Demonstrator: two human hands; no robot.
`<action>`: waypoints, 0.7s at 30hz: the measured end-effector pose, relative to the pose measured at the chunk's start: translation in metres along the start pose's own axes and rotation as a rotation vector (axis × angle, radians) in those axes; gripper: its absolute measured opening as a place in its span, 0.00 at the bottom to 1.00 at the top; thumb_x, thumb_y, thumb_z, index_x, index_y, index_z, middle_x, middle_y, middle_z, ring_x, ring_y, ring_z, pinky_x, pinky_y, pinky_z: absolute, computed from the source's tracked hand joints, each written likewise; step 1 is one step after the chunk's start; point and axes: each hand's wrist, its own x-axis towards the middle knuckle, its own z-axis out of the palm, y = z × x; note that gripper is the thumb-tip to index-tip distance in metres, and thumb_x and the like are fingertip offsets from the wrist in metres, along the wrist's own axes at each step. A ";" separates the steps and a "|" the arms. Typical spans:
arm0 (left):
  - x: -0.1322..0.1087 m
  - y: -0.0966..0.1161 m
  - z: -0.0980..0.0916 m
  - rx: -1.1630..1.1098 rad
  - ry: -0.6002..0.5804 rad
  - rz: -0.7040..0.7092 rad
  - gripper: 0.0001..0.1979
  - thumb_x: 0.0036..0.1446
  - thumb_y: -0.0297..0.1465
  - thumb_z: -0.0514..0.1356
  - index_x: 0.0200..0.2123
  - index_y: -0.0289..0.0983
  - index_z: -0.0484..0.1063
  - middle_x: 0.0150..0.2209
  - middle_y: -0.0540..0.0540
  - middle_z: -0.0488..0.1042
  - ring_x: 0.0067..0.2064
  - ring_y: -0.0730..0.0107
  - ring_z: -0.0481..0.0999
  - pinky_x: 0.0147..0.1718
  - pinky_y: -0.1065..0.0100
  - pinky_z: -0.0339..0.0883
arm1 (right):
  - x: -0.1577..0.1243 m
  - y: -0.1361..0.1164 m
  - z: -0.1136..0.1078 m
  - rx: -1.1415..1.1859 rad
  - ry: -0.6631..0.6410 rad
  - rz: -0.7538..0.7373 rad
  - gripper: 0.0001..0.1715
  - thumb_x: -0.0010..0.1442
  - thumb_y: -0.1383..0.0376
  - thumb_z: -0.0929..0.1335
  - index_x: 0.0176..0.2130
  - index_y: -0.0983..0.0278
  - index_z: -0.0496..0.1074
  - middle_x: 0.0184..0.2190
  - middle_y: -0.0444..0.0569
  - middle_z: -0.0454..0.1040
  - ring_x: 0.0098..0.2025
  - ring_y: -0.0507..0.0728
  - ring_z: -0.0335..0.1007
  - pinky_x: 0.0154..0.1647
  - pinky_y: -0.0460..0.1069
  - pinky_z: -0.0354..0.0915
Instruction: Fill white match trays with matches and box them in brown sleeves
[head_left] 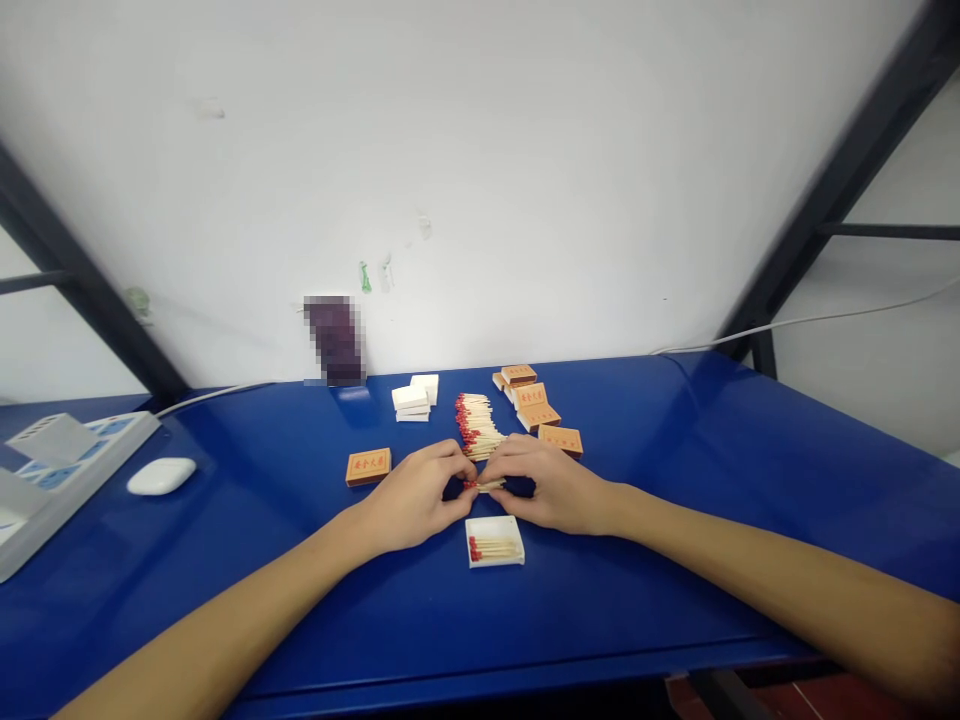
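Between my two hands is a small bunch of matches [491, 486], red heads toward the left. My left hand [429, 490] pinches the bunch at the head end. My right hand [551, 482] closes its fingers on the plain stick end. Just in front of them, nearer to me, lies a white matchbox tray [480, 525] with several matches [495, 548] along its near side, heads to the left. Beyond my fingers is a loose pile of matches [476, 422], its lower right part hidden by my right hand.
Orange matchbox sleeves [532, 397] lie in a heap behind my right hand, one sleeve [561, 440] beside it. Another closed-looking matchbox [368, 466] is left of my left hand. White trays [412, 398] are stacked behind. A white earphone case [162, 476] and power strip [90, 490] stand left.
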 end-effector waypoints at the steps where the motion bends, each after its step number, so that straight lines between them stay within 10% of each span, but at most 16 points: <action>1: 0.000 0.000 0.000 0.002 -0.003 -0.001 0.03 0.61 0.29 0.58 0.36 0.37 0.72 0.36 0.48 0.71 0.37 0.69 0.72 0.34 0.69 0.65 | 0.000 0.000 0.000 0.005 0.000 0.004 0.09 0.61 0.72 0.67 0.39 0.62 0.76 0.33 0.48 0.76 0.37 0.56 0.70 0.40 0.51 0.66; 21: 0.000 0.000 -0.001 -0.001 -0.032 -0.012 0.07 0.63 0.34 0.58 0.36 0.37 0.72 0.35 0.48 0.70 0.34 0.70 0.70 0.31 0.70 0.63 | -0.001 0.000 0.001 0.008 0.018 0.037 0.08 0.60 0.73 0.68 0.37 0.62 0.75 0.32 0.46 0.77 0.34 0.55 0.70 0.38 0.50 0.66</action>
